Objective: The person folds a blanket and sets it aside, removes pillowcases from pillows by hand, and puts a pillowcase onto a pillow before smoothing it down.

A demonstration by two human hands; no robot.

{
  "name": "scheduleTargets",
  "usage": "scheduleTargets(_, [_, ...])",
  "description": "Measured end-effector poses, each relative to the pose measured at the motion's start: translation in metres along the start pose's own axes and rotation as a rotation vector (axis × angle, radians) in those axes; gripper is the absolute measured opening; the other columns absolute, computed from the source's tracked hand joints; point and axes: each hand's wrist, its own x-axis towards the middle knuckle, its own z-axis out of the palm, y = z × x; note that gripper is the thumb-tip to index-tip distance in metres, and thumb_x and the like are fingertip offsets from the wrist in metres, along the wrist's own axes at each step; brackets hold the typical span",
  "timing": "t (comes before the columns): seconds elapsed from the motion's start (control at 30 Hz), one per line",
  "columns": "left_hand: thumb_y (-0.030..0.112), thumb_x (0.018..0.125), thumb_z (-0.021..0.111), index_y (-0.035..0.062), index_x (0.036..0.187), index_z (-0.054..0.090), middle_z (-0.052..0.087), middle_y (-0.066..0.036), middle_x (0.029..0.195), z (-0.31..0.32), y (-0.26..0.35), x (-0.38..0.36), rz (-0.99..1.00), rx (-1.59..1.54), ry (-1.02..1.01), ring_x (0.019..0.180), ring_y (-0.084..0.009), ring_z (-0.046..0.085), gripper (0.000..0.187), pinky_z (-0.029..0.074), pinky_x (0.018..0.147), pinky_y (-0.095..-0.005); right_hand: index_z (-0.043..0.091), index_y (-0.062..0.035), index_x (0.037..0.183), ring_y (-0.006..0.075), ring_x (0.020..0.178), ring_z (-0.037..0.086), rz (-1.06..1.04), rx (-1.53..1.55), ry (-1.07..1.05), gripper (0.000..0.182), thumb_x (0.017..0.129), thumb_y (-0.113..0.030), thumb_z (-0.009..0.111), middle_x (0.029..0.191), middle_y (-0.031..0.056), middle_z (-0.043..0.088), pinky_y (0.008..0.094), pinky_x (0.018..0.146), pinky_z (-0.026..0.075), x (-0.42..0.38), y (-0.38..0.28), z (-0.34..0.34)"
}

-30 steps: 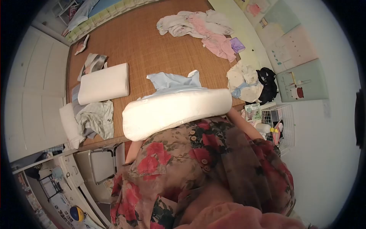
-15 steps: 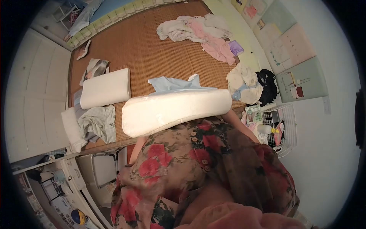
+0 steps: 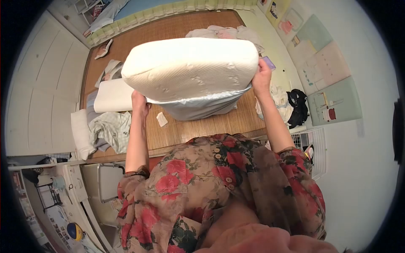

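Observation:
A thick white foam pillow with a quilted cover is held up in front of me, over the bamboo mat. Its lower part sits inside a light blue pillowcase, whose shiny rim crosses the pillow from side to side. At the left end of that rim my left hand is closed on the pillowcase. My right hand grips the pillowcase's right end, with its thumb against the pillow's side. The fingers behind the fabric are partly hidden.
On the bamboo mat lie another white pillow, a pale patterned cloth and a small white piece. Rumpled clothes lie at the back. Black clothing and a wire basket are at the right.
The pillow has risen away from my body and tipped, bringing its quilted face and the blue pillowcase below it into view. Both hands, hidden before, now show at its sides.

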Motion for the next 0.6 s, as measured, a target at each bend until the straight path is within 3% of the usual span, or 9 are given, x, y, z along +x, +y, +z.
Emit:
scheduleTargets(0.03, [0.027, 0.091, 0.045, 0.0042, 0.095, 0.059, 0.061, -0.004, 0.077, 0.005, 0.014, -0.003, 0.002, -0.004, 0.004, 0.056, -0.0108, 0.054, 0.027, 0.033, 0.04, -0.0253, 0.062, 0.0017, 0.085, 0.0153, 0.069, 0.056, -0.014, 0.082, 0.012, 0.011, 0.084, -0.007, 0.055, 0.074, 0.0068, 0.062, 0.0284, 0.065, 0.046, 0.007, -0.006, -0.002])
scheduleTargets(0.17, [0.024, 0.092, 0.045, 0.0031, 0.097, 0.06, 0.061, -0.004, 0.076, 0.015, 0.069, -0.007, 0.155, 0.001, -0.063, 0.06, -0.0109, 0.056, 0.026, 0.037, 0.046, -0.0246, 0.063, 0.0, 0.083, 0.0099, 0.066, 0.053, 0.319, 0.317, 0.036, 0.013, 0.086, -0.009, 0.054, 0.074, 0.0012, 0.06, 0.0244, 0.061, 0.043, 0.031, -0.061, -0.014])
scheduleTargets(0.3, [0.026, 0.09, 0.048, 0.0046, 0.096, 0.062, 0.061, -0.002, 0.076, 0.004, 0.124, 0.006, 0.187, 0.143, -0.148, 0.06, -0.0099, 0.053, 0.026, 0.036, 0.046, -0.0257, 0.062, 0.0003, 0.082, 0.0065, 0.065, 0.051, 0.182, 0.246, -0.066, 0.016, 0.087, -0.011, 0.053, 0.074, 0.0003, 0.06, 0.0238, 0.057, 0.041, 0.052, -0.113, -0.038])
scheduleTargets(0.33, [0.026, 0.09, 0.048, 0.0046, 0.096, 0.062, 0.061, -0.002, 0.076, 0.007, 0.132, 0.003, 0.196, 0.136, -0.133, 0.06, -0.0099, 0.053, 0.026, 0.036, 0.046, -0.0257, 0.062, 0.0003, 0.081, 0.0058, 0.066, 0.051, 0.177, 0.204, -0.067, 0.016, 0.087, -0.011, 0.052, 0.073, 0.0006, 0.06, 0.023, 0.058, 0.041, 0.056, -0.104, -0.037])
scheduleTargets(0.4, [0.028, 0.089, 0.049, 0.0077, 0.096, 0.062, 0.061, 0.0, 0.077, 0.012, 0.146, -0.006, 0.12, 0.409, -0.024, 0.061, -0.0106, 0.053, 0.025, 0.037, 0.046, -0.0268, 0.062, 0.0004, 0.08, 0.006, 0.062, 0.05, 0.153, 0.163, -0.094, 0.018, 0.088, -0.012, 0.051, 0.071, 0.0014, 0.06, 0.0224, 0.055, 0.041, 0.06, -0.091, -0.045])
scheduleTargets(0.53, [0.031, 0.088, 0.053, 0.0115, 0.091, 0.061, 0.061, 0.0, 0.079, 0.006, 0.176, 0.0, 0.234, 0.16, -0.125, 0.064, -0.0117, 0.054, 0.022, 0.038, 0.048, -0.0277, 0.061, 0.0003, 0.081, 0.0074, 0.047, 0.048, 0.156, 0.228, -0.193, 0.022, 0.09, -0.016, 0.049, 0.063, 0.0031, 0.057, 0.021, 0.043, 0.037, 0.087, -0.145, -0.054])
scheduleTargets(0.6, [0.029, 0.088, 0.054, 0.0112, 0.089, 0.061, 0.058, 0.001, 0.072, 0.011, 0.176, 0.002, 0.171, 0.159, -0.076, 0.058, -0.0109, 0.051, 0.019, 0.037, 0.046, -0.0284, 0.06, 0.0004, 0.082, 0.0079, 0.043, 0.046, 0.232, 0.248, -0.196, 0.022, 0.09, -0.017, 0.049, 0.061, 0.0028, 0.056, 0.0212, 0.039, 0.035, 0.089, -0.106, -0.049])
